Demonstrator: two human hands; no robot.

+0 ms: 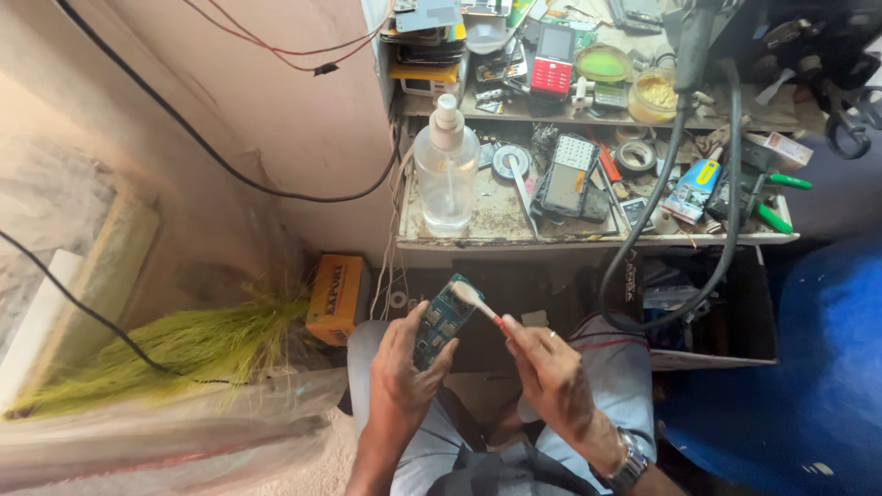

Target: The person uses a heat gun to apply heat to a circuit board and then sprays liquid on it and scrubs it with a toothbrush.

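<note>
Nearest the camera, the left hand [404,367] is clamped around a small green circuit board [443,317], fingers behind it and thumb along its near edge, holding it tilted up above the lap. The right hand [551,367] is closed on the red handle of a toothbrush [478,301], whose white bristled head lies on the upper end of the board. A wristwatch [629,459] sits on the right wrist.

Judging by this, the step in hand is brushing the board clean, with the bristles at its top corner. The next move seems to call for short, light strokes across the rest of the face while the left grip keeps the board steady, and care not to snag small parts.

Just beyond the hands, an orange cardboard box [338,296] stands on the floor beside a bundle of green broom straw [184,344]. Further on is the table [496,230], cluttered, with a clear plastic bottle [446,170] of liquid at its left end, a dark opened phone [568,179] near the middle, a roll of tape [636,154] and green-handled pliers [776,197] to the right. A thick black cable [730,184] loops down over its front edge. On the shelf behind, a red keypad phone [553,60] lies among loose parts.
</note>
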